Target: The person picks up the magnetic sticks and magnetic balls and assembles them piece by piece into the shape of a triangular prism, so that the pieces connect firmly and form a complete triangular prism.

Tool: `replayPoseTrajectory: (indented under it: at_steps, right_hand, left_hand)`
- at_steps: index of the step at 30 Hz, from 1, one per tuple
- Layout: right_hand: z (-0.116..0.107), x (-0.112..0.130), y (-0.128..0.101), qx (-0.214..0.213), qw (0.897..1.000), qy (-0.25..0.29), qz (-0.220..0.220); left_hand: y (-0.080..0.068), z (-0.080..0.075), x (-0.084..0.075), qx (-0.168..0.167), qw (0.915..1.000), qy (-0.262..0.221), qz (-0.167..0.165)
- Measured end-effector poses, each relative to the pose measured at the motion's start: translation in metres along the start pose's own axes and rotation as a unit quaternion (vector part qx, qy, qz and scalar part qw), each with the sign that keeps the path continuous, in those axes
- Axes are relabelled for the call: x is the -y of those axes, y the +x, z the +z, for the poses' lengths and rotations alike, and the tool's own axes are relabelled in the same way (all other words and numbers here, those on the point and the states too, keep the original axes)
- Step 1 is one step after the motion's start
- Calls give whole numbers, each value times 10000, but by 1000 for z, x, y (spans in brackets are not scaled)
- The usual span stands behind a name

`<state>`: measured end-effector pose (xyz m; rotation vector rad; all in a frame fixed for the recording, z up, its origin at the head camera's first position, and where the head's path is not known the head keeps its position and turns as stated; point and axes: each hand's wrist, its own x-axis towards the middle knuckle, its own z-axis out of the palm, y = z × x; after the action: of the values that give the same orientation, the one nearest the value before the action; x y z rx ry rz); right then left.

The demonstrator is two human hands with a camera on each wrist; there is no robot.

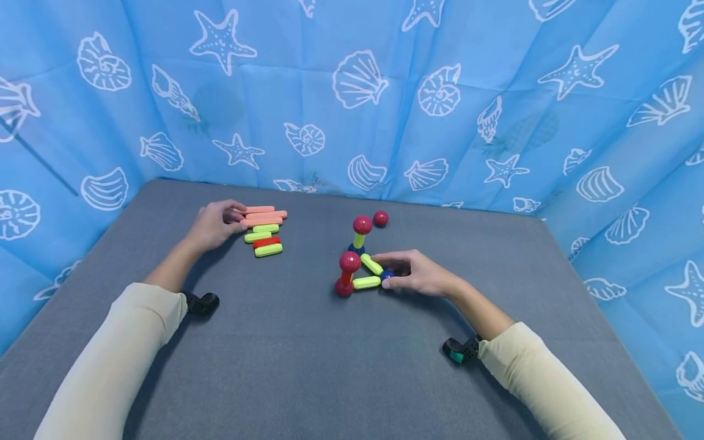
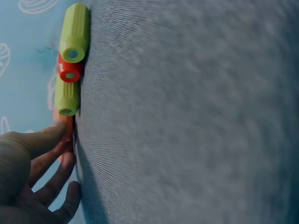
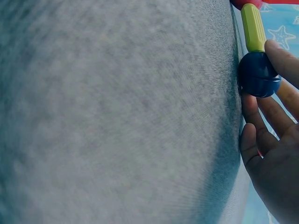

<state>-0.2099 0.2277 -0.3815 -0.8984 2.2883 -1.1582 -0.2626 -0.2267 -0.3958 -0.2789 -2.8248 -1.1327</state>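
Observation:
My left hand (image 1: 238, 221) rests at the back left of the grey table (image 1: 308, 366) and pinches the end of an orange stick (image 2: 69, 127) between thumb and fingers. That stick belongs to a row of orange sticks (image 1: 265, 215), green sticks (image 1: 268, 250) and a red stick (image 1: 266, 242). Near the middle, my right hand (image 1: 392, 270) grips a blue ball (image 1: 387, 275) at the corner of a small ball-and-stick frame. The frame has green sticks (image 1: 366, 282) and red balls (image 1: 349, 261); another red ball (image 1: 362, 224) tops an upright stick. In the right wrist view my thumb (image 3: 282, 58) lies on the blue ball (image 3: 258, 74).
A loose red ball (image 1: 381, 218) lies just behind the frame. A blue curtain (image 1: 385, 91) printed with shells and starfish closes off the back and both sides of the table. Black wrist mounts (image 1: 200, 302) sit on both forearms.

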Motion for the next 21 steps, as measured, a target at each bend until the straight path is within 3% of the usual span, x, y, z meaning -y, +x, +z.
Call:
replayPoseTrajectory:
  at_steps: [4,8,11,15,17,21]
  right_hand:
    - [0,-3,0,-9,10000,11,-36]
    - [0,-4,0,-10,10000,3,-52]
    - [-1,-4,0,8,10000,24,-51]
    - [0,-2,0,29,10000,62,-62]
    - [0,-2,0,28,9999,63,-77]
    - [0,-2,0,-11,10000,64,-27]
  left_hand:
    - [1,1,-5,-437,9983,-383,37]
    - [3,1,-16,-877,9910,-1014,39]
    - [4,2,-32,-1300,9788,-1585,11]
    - [4,4,-58,-1693,9514,-2567,166]
    - [3,7,-71,-1557,9401,-3019,274]
    - [-2,17,-91,-759,9264,-3677,280]
